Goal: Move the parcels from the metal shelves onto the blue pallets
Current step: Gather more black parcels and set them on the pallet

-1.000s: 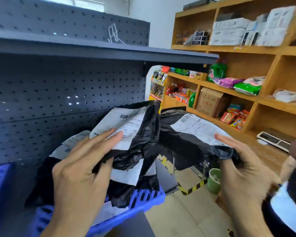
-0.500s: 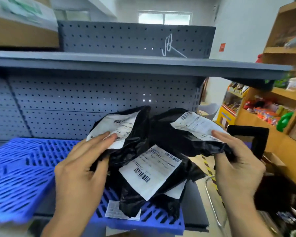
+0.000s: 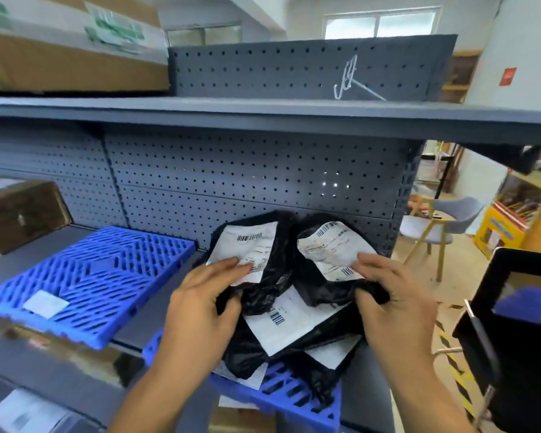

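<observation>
Nearest the camera, the left hand [image 3: 200, 314] grips a black plastic parcel [image 3: 263, 276], fingers laid across its white barcode label and thumb tucked under the crumpled bag. Beside it the right hand [image 3: 397, 307] grips a second black parcel [image 3: 322, 285] in the same way, fingertips on the label and thumb pressed into the plastic. The two bags touch each other between the hands and sit just above a pile of parcels [image 3: 281, 326] — more black bags with white labels, overlapping and tilted. This pile lies on the near blue pallet [image 3: 291, 401], which rests on the grey metal shelf [image 3: 75, 235]. To the left, apart from the pile, a second blue pallet [image 3: 107, 270] lies on the same shelf board with a small white slip [image 3: 46, 304] on its front part. Farther left stands a brown cardboard box [image 3: 19, 214]. Behind everything rises the perforated back panel [image 3: 231, 182]; above it the upper shelf board [image 3: 263, 117] carries a large carton [image 3: 69, 64] — and a wire hook [image 3: 347, 79] hangs from the top panel.
</observation>
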### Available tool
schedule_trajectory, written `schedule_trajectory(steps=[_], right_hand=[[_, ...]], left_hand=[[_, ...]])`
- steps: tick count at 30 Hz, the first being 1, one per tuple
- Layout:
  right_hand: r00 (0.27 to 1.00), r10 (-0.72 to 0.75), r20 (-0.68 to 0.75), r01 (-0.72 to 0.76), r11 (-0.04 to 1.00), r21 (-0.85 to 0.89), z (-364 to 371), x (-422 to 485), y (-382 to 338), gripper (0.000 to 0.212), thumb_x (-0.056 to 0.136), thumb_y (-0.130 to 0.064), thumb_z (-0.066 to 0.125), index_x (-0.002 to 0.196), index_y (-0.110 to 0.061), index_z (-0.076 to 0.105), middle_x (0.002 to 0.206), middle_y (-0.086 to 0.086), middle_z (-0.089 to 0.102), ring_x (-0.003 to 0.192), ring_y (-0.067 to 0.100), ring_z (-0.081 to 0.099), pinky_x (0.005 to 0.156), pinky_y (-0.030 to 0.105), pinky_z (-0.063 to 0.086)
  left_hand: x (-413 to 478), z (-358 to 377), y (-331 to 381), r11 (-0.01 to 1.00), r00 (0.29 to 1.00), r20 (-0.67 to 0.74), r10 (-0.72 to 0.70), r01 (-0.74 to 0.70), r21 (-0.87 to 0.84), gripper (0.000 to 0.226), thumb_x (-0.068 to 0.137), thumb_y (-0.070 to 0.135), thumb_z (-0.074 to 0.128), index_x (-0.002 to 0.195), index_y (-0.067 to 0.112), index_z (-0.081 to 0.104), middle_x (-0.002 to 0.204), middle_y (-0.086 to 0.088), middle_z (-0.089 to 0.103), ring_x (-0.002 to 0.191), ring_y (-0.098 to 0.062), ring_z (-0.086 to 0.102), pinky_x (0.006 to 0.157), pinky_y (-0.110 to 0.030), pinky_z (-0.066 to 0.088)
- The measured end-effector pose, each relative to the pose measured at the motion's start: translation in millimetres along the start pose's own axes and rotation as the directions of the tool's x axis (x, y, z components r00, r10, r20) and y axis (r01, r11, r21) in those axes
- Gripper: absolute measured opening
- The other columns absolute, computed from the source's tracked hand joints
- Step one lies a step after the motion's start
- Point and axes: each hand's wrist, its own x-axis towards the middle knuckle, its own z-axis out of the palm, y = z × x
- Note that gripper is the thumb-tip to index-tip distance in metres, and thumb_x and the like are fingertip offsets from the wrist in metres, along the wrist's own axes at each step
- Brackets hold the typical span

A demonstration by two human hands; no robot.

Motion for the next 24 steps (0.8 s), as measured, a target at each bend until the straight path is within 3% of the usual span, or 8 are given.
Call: schedule_trajectory(steps=[3, 6, 9, 11, 14, 16, 21, 24], right_hand=[[0.991, 0.020, 0.134, -0.011, 0.997, -0.074, 0, -6, 7, 0.043, 0.069, 0.010, 0.079, 0.098, -0.022, 0.078, 0.118, -0.012, 0.067, 0.109, -0.001, 0.061, 0.099, 0.001, 0.033], [0.974, -0.002, 0.225, 0.035, 0.989, -0.147, -1, -8, 6, 0.032, 0.077, -0.013, 0.069, 0.107, -0.027, 0.070, 0.124, -0.016, 0.062, 0.129, 0.023, 0.052, 0.112, 0.023, 0.033], [0.960, 0.005, 0.281, 0.059, 0.974, -0.218, -3, -11, 0, 0.039, 0.082, -0.036, 0.048, 0.116, -0.031, 0.064, 0.133, -0.015, 0.059, 0.142, 0.027, 0.041, 0.118, 0.050, 0.033], [0.955, 0.002, 0.297, 0.075, 0.966, -0.248, -6, -14, -4, 0.041, 0.084, -0.038, 0.049, 0.121, -0.032, 0.063, 0.142, -0.012, 0.055, 0.148, 0.029, 0.033, 0.118, 0.059, 0.031], [0.958, -0.028, 0.287, 0.101, 0.965, -0.243, -16, -15, -12, 0.047, 0.083, -0.034, 0.055, 0.129, -0.033, 0.058, 0.152, -0.009, 0.047, 0.154, 0.028, 0.021, 0.116, 0.068, 0.028], [0.958, -0.059, 0.279, 0.123, 0.968, -0.217, -24, -11, -23, 0.053, 0.084, -0.038, 0.053, 0.136, -0.032, 0.054, 0.153, -0.009, 0.045, 0.156, 0.025, 0.018, 0.117, 0.070, 0.026], [0.957, -0.147, 0.249, 0.185, 0.973, -0.139, -28, -15, -57, 0.055, 0.089, -0.044, 0.053, 0.140, -0.026, 0.054, 0.150, -0.010, 0.047, 0.156, 0.021, 0.020, 0.119, 0.066, 0.026], [0.932, -0.223, 0.286, 0.262, 0.960, -0.103, -17, -24, -76, 0.055, 0.090, -0.043, 0.056, 0.141, -0.021, 0.054, 0.149, -0.009, 0.050, 0.155, 0.021, 0.024, 0.125, 0.045, 0.024]], left_hand=[[1, 4, -3, 0.999, 0.998, 0.060, -0.020, 0.018, 0.043, 0.057, 0.078, -0.001, 0.078, 0.119, 0.038, 0.071, 0.128, 0.018, 0.065, 0.123, -0.011, 0.060, 0.108, -0.042, 0.048], [1, 3, -5, 0.997, 0.996, 0.088, -0.024, 0.018, 0.076, 0.056, 0.079, 0.001, 0.075, 0.120, 0.038, 0.069, 0.130, 0.018, 0.063, 0.125, -0.013, 0.057, 0.109, -0.041, 0.045], [2, -1, -3, 0.992, 0.988, 0.152, -0.037, 0.017, 0.129, 0.054, 0.084, 0.010, 0.071, 0.125, 0.044, 0.062, 0.136, 0.023, 0.058, 0.136, -0.016, 0.046, 0.116, -0.032, 0.032], [1, -7, 1, 0.987, 0.978, 0.199, -0.068, 0.038, 0.153, 0.052, 0.085, 0.022, 0.063, 0.131, 0.046, 0.057, 0.142, 0.026, 0.052, 0.146, -0.017, 0.030, 0.118, -0.026, 0.020], [-4, -18, 10, 0.987, 0.970, 0.224, -0.093, 0.061, 0.147, 0.059, 0.082, 0.040, 0.049, 0.140, 0.050, 0.046, 0.150, 0.030, 0.041, 0.153, -0.012, 0.012, 0.122, -0.035, 0.019], [-8, -26, 15, 0.989, 0.976, 0.206, -0.069, 0.040, 0.143, 0.061, 0.082, 0.051, 0.043, 0.142, 0.052, 0.041, 0.155, 0.030, 0.035, 0.154, -0.009, 0.007, 0.123, -0.040, 0.021], [-22, -50, 21, 0.994, 0.985, 0.167, -0.037, 0.018, 0.111, 0.061, 0.084, 0.065, 0.042, 0.144, 0.054, 0.038, 0.155, 0.034, 0.029, 0.153, 0.002, 0.000, 0.116, -0.029, 0.016], [-32, -73, 16, 0.995, 0.991, 0.134, -0.024, 0.011, 0.099, 0.064, 0.084, 0.066, 0.043, 0.146, 0.053, 0.036, 0.154, 0.036, 0.029, 0.152, 0.004, 0.002, 0.114, -0.025, 0.015]])
